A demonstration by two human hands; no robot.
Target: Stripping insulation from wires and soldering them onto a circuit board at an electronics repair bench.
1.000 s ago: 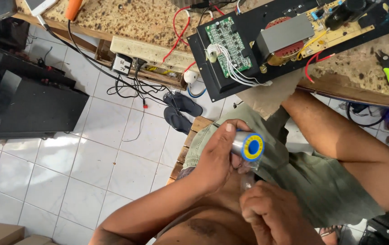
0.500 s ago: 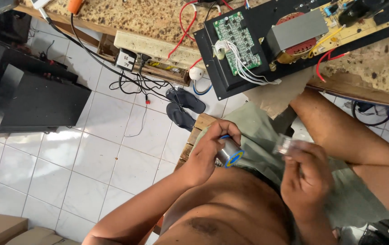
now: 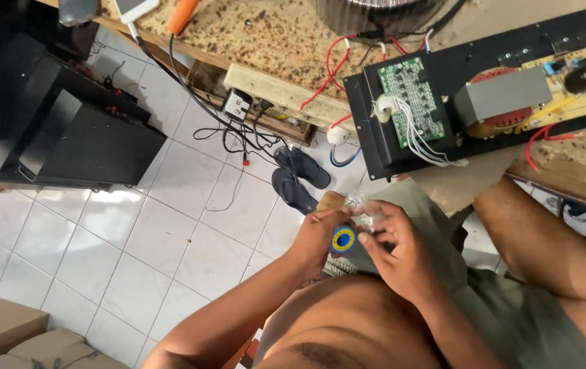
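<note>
Closest to the camera, the person's two forearms meet over the lap, above grey-green shorts. The left hand is curled around a small spool whose round end, blue with a yellow ring, faces up; the spool sits in front of the belly, between both hands. The right hand has its fingers pinched narrowly at the spool's upper edge, touching it. Just above the fingers a bit of crinkled clear plastic wrap shows; which hand grips it cannot be told.

Beyond the hands, a pair of dark flip-flops lies on the white floor tiles, with black cables trailing from a white power strip. To the left stands a black cabinet, and cardboard boxes sit in the lower left corner.

Farther off, the speckled tabletop carries a black chassis holding a green circuit board, a grey transformer and red wires. An orange tool handle lies near the far edge.
</note>
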